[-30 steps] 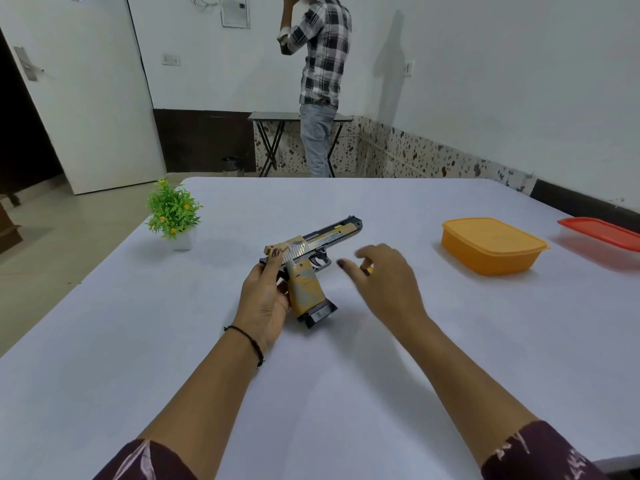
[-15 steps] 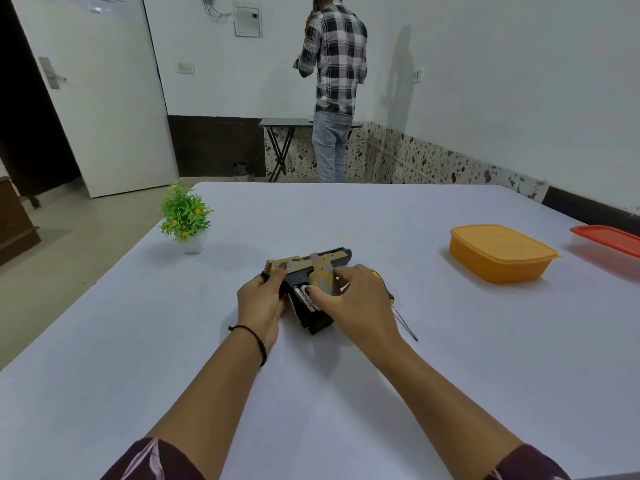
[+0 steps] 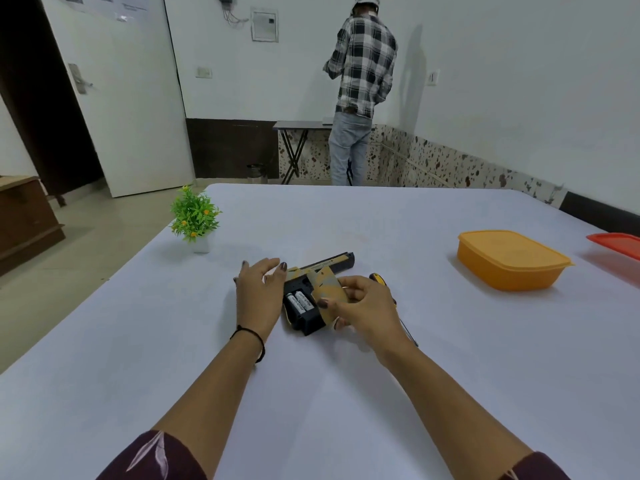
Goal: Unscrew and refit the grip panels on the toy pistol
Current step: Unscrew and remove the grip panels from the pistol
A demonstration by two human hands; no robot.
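The toy pistol (image 3: 327, 265) lies on its side in the middle of the white table (image 3: 346, 393), barrel pointing away to the right. Its grip is uncovered and two batteries (image 3: 300, 302) show inside the black frame. My right hand (image 3: 363, 306) pinches the tan and orange grip panel (image 3: 328, 290), lifted just above the grip. My left hand (image 3: 260, 292) hovers at the pistol's left with fingers spread, holding nothing. A screwdriver (image 3: 377, 278) with a yellow and black handle lies behind my right hand, mostly hidden.
A small green potted plant (image 3: 194, 220) stands at the table's left edge. An orange lidded box (image 3: 509, 258) sits to the right, with a red lid (image 3: 618, 244) beyond it. A person in a checked shirt (image 3: 362, 95) stands at the far wall, back turned.
The pistol went from held up in my left hand to lying flat. My right hand took the grip panel off, exposing the batteries. My left hand let go and opened.
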